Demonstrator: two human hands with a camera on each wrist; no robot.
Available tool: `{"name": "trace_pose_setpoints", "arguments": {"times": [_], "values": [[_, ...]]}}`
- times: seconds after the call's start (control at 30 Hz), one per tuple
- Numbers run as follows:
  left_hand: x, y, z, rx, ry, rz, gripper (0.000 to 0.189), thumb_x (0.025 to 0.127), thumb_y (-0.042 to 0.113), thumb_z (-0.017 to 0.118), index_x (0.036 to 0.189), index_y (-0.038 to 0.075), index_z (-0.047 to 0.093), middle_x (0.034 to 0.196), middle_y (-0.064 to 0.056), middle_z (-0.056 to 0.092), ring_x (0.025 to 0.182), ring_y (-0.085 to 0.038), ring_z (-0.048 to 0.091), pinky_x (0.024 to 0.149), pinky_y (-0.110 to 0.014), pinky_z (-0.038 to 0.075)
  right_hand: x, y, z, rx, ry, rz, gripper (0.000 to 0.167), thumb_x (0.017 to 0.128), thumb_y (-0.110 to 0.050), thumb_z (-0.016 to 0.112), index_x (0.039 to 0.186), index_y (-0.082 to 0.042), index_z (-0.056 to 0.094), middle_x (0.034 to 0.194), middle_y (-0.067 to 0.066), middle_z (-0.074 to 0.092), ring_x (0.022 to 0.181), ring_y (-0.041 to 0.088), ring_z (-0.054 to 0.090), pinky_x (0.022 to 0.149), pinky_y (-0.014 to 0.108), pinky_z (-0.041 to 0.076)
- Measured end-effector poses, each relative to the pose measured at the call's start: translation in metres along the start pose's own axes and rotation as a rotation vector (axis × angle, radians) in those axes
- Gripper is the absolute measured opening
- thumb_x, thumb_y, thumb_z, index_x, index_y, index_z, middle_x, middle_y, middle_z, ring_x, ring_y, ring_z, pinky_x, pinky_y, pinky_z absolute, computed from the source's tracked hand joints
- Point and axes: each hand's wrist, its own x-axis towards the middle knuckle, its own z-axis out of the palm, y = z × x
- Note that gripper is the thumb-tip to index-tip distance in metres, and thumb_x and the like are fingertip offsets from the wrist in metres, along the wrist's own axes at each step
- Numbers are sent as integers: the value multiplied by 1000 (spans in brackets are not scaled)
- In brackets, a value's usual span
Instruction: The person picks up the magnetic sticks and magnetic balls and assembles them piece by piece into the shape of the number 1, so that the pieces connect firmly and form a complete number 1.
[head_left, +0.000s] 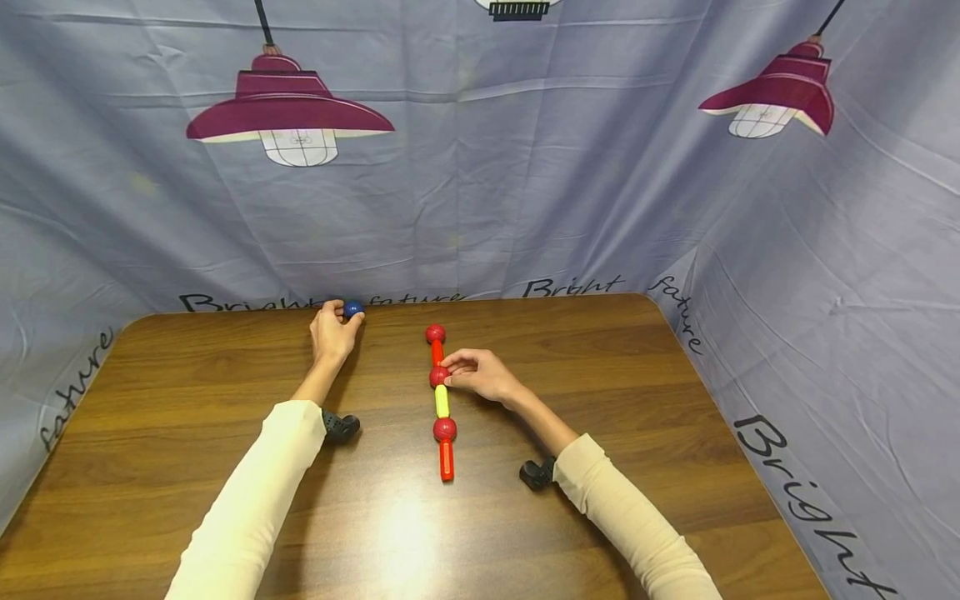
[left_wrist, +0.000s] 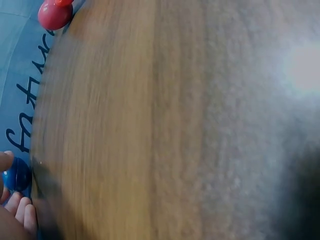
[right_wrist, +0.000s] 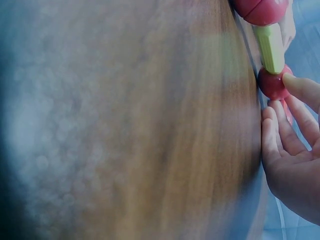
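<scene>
At the table's far edge, my left hand [head_left: 332, 333] holds a blue ball [head_left: 354, 309] between thumb and fingers. In the left wrist view the blue ball [left_wrist: 17, 174] shows at the lower left, partly covered by the fingers. A chain of rods and balls lies lengthwise mid-table: a far red ball [head_left: 435, 334], a red rod [head_left: 437, 353], a middle red ball [head_left: 439, 377], a yellow-green rod [head_left: 442, 402], a near red ball [head_left: 445, 429] and a red end rod [head_left: 447, 460]. My right hand [head_left: 483, 375] pinches the middle red ball from the right side.
The brown wooden table [head_left: 600, 375] meets a grey-blue printed curtain [head_left: 450, 208] at its back and right. A black wrist device [head_left: 341, 427] sits at the left cuff, another black device [head_left: 537, 474] at the right cuff. Light glares on the near tabletop.
</scene>
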Motion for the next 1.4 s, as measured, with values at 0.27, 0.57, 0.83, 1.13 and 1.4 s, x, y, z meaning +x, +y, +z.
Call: {"name": "trace_pose_setpoints", "arguments": {"times": [0.27, 0.57, 0.83, 1.13, 1.4], "values": [[2, 3, 1, 37, 12, -31, 46, 97, 17, 66, 136, -4, 52, 127, -24, 58, 118, -39, 55, 98, -49, 47, 0, 1, 0, 10, -5, 2, 28, 88, -2, 74, 115, 4, 68, 100, 11, 71, 91, 17, 67, 82, 28, 55], [2, 1, -1, 40, -11, 23, 44, 96, 16, 68, 133, -5, 55, 123, -26, 59, 116, -38, 56, 100, -47, 46, 0, -1, 0, 7, -4, 4, 28, 88, -4, 74, 115, 4, 68, 100, 11, 71, 90, 17, 67, 82, 28, 55], [-13, -1, -5, -20, -114, 81, 43, 97, 14, 67, 132, -7, 55, 124, -29, 60, 116, -40, 59, 99, -46, 49, -2, -3, 0, -21, 7, 20, 26, 88, -3, 73, 113, 1, 69, 98, 8, 71, 91, 18, 67, 82, 29, 55], [-36, 0, -3, -73, -144, 148, 39, 93, 11, 71, 125, -9, 59, 117, -29, 65, 109, -39, 64, 95, -44, 52, -2, -1, 0, -28, 10, 21, 26, 88, -2, 73, 114, 0, 69, 98, 7, 71, 91, 18, 67, 82, 29, 55], [-63, 4, -3, -105, -237, 184, 39, 94, 10, 70, 127, -9, 57, 117, -29, 64, 110, -40, 63, 94, -44, 53, -5, -9, 1, -15, -9, 12, 28, 88, -1, 72, 115, 5, 68, 102, 14, 70, 92, 18, 67, 82, 28, 54]]}}
